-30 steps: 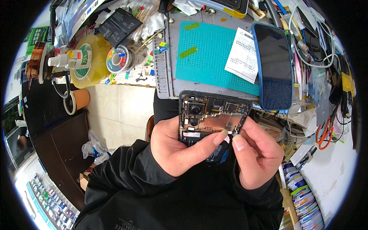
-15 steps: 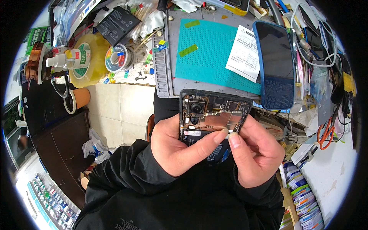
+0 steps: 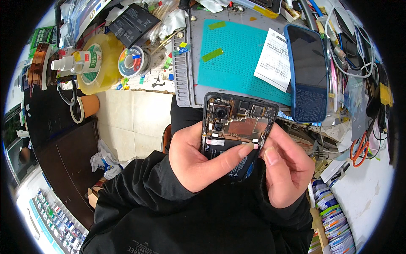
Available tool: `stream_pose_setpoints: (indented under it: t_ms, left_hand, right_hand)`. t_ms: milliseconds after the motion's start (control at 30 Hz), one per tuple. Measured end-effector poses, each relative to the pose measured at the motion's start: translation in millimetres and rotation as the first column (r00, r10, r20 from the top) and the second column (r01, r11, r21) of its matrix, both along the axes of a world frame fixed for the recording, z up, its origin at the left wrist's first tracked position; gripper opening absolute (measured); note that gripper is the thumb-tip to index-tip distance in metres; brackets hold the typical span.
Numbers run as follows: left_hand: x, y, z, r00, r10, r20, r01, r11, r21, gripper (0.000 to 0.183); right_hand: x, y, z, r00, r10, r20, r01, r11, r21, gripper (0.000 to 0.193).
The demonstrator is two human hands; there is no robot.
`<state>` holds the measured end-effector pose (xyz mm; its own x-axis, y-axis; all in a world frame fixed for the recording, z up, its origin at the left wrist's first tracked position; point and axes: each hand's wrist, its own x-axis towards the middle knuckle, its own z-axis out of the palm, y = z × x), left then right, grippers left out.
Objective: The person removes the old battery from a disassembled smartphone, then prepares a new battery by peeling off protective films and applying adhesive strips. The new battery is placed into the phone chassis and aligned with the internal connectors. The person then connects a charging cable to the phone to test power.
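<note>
An opened smartphone (image 3: 249, 128) with its back cover off is held up in front of my chest, past the near edge of the bench. Its cameras, circuit boards and a copper-coloured plate show in the upper half, with a black battery (image 3: 218, 148) below. My left hand (image 3: 190, 158) is closed around the phone's left side, its thumb lying across the battery's top edge near a small white connector. My right hand (image 3: 292, 169) grips the right edge with curled fingers behind it. The right thumb stands slightly off the phone's face.
Behind the phone lies a teal mat (image 3: 237, 55) with a printed paper slip (image 3: 272, 61) and a blue-cased phone (image 3: 308, 76). To the left are a solder spool (image 3: 131, 61), a pump bottle (image 3: 76, 63) and a loose battery (image 3: 134, 24). Cables and tools crowd the right side.
The right thumb has drawn back from the small white connector, away from the left thumb. The phone has shifted slightly upward and tilted a little; the left hand keeps its hold.
</note>
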<state>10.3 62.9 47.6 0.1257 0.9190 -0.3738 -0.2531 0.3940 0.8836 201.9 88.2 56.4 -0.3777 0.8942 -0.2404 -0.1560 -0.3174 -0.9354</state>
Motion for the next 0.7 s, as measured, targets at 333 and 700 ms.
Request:
stream_pose_setpoints:
  t_ms: [333, 700]
  left_hand:
    - [0, -2, -3, 1.0, -0.008, -0.013, 0.007, 0.999, -0.043, 0.033]
    - [-6, 0, -4, 0.993, 0.079, 0.09, -0.072, 0.994, -0.078, 0.036]
  right_hand:
    - [-11, -3, -5, 0.996, -0.032, 0.08, 0.032, 0.999, 0.006, 0.042]
    - [-11, 0, -6, 0.991, -0.042, -0.126, 0.021, 0.986, -0.166, 0.041]
